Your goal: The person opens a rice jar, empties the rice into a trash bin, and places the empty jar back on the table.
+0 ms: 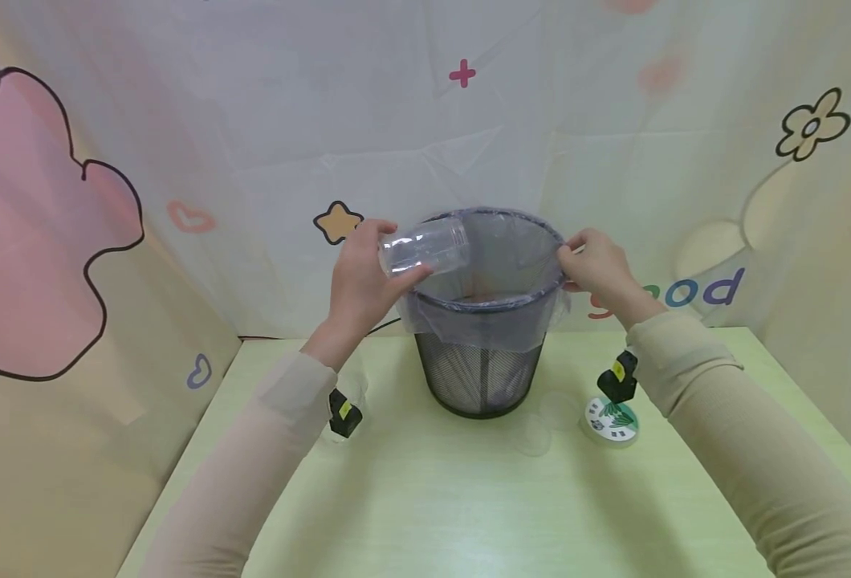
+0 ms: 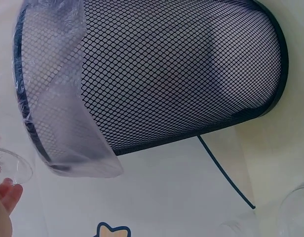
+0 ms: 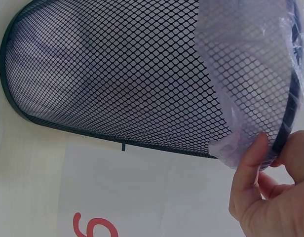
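A black mesh wastebasket [image 1: 462,373] stands upright on the table, its mouth lined with a thin, pale purple plastic bag [image 1: 479,327] folded over the rim. My left hand [image 1: 356,277] grips a clear plastic jar [image 1: 429,247] by its base end. The jar lies tilted sideways over the left part of the opening, its mouth pointing to the right. On the other side, my right hand [image 1: 599,263] pinches the bag and rim between thumb and fingers [image 3: 253,160]. Only the jar's round base end shows at the edge of the left wrist view.
Clear round discs [image 1: 531,435] lie in front of the bin. To their right sits a round container [image 1: 612,421] with a green and white label. Another clear round container [image 2: 296,212] stands at the left, partly hidden by my wrist. A printed cloth [image 1: 396,96] hangs behind the table.
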Available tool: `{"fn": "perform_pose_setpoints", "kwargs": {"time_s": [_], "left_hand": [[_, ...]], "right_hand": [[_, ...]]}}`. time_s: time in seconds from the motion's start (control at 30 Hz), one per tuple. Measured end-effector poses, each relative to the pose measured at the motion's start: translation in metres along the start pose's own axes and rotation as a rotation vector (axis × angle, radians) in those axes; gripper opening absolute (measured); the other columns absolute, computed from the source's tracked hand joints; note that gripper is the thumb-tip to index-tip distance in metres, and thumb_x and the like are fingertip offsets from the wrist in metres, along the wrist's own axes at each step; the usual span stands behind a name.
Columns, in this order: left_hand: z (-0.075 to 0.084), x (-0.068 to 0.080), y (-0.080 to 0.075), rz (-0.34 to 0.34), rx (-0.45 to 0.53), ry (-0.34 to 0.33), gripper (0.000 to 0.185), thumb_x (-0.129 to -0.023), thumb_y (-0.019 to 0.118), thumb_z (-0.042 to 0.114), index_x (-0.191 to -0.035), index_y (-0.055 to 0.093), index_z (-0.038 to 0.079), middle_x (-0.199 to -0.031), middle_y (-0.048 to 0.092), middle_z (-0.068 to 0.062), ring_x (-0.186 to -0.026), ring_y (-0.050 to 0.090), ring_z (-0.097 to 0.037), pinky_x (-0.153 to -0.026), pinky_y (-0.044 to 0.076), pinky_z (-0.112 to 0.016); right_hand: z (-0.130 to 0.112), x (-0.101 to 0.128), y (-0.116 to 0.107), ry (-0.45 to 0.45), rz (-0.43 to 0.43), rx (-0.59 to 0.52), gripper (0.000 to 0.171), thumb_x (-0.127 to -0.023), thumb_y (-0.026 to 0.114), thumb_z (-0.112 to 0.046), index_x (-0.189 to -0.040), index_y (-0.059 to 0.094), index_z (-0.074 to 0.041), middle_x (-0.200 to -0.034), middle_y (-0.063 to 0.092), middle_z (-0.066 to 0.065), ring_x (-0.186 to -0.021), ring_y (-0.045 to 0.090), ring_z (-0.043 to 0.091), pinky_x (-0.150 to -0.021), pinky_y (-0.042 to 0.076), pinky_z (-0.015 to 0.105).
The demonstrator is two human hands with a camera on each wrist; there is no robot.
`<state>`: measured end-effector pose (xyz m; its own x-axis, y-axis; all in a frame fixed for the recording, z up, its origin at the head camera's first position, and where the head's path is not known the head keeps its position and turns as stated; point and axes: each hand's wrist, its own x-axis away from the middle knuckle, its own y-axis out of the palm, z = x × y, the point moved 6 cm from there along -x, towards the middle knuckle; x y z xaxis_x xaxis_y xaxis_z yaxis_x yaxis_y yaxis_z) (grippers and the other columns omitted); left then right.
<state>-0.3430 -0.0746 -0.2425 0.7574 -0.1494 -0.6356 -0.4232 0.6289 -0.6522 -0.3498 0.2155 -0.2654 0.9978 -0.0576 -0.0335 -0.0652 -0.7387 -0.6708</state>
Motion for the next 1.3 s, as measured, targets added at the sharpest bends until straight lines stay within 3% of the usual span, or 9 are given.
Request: {"fn": "perform_pose_setpoints", "kwargs": {"time_s": [0.1, 0.33, 0.47, 0.67, 0.97, 1.17, 1.3], "left_hand": [[-0.007, 0.005, -0.006, 0.028, 0.04, -0.02, 0.07, -0.07, 0.076, 0.044, -0.122, 0.047, 0.008, -0.121, 0.052, -0.005, -0.111, 0.05, -0.023, -0.089, 0.044, -0.036], [-0.023, 0.018, -0.023, 0.183, 0.104, 0.005, 0.074, -0.067, 0.081, 0.037, -0.124, 0.046, 0.005, -0.116, 0.051, -0.008, -0.107, 0.051, -0.023, -0.091, 0.043, -0.035], [-0.035, 0.026, -0.028, 0.226, 0.159, -0.035, 0.073, -0.066, 0.082, 0.032, -0.127, 0.048, 0.009, -0.114, 0.049, -0.009, -0.105, 0.051, -0.022, -0.088, 0.045, -0.032], [-0.052, 0.044, -0.027, 0.238, 0.227, -0.133, 0.074, -0.066, 0.082, 0.032, -0.131, 0.051, 0.014, -0.112, 0.044, -0.009, -0.104, 0.05, -0.021, -0.089, 0.046, -0.034], [-0.069, 0.072, -0.017, 0.229, 0.298, -0.263, 0.067, -0.068, 0.08, 0.036, -0.125, 0.053, 0.012, -0.115, 0.043, -0.007, -0.106, 0.05, -0.022, -0.09, 0.046, -0.041], [-0.075, 0.09, -0.004, 0.212, 0.357, -0.367, 0.064, -0.07, 0.078, 0.035, -0.121, 0.048, 0.012, -0.115, 0.051, -0.006, -0.103, 0.05, -0.022, -0.084, 0.049, -0.044], [-0.079, 0.102, 0.009, 0.194, 0.402, -0.416, 0.066, -0.071, 0.078, 0.035, -0.123, 0.044, 0.012, -0.117, 0.052, -0.007, -0.108, 0.051, -0.023, -0.09, 0.047, -0.043]], "right_hand": [[0.0, 0.0, 0.0, 0.0, -0.001, -0.004, 0.039, -0.092, 0.037, -0.024, -0.119, 0.042, 0.004, -0.102, 0.053, 0.021, -0.067, 0.064, 0.01, -0.071, 0.055, 0.032], [0.0, -0.001, -0.001, -0.002, 0.002, -0.002, 0.039, -0.092, 0.037, -0.023, -0.119, 0.042, 0.005, -0.104, 0.053, 0.021, -0.067, 0.063, 0.009, -0.071, 0.055, 0.032], [0.0, -0.002, -0.003, -0.002, 0.008, 0.008, 0.039, -0.093, 0.038, -0.023, -0.119, 0.043, 0.006, -0.106, 0.053, 0.022, -0.069, 0.063, 0.012, -0.074, 0.055, 0.034], [-0.001, -0.001, -0.003, 0.002, 0.011, 0.024, 0.04, -0.093, 0.037, -0.023, -0.12, 0.043, 0.006, -0.107, 0.054, 0.023, -0.071, 0.064, 0.013, -0.078, 0.053, 0.038], [-0.001, -0.001, -0.001, 0.022, 0.003, -0.006, 0.04, -0.093, 0.037, -0.023, -0.121, 0.043, 0.005, -0.106, 0.054, 0.02, -0.07, 0.063, 0.011, -0.084, 0.051, 0.041], [0.0, -0.002, 0.001, 0.032, -0.004, -0.017, 0.041, -0.093, 0.037, -0.023, -0.122, 0.042, 0.005, -0.107, 0.053, 0.02, -0.068, 0.061, 0.007, -0.086, 0.049, 0.041], [0.0, -0.001, 0.0, 0.037, -0.006, -0.008, 0.041, -0.093, 0.037, -0.023, -0.122, 0.043, 0.005, -0.106, 0.053, 0.019, -0.069, 0.061, 0.007, -0.082, 0.051, 0.039]]}}
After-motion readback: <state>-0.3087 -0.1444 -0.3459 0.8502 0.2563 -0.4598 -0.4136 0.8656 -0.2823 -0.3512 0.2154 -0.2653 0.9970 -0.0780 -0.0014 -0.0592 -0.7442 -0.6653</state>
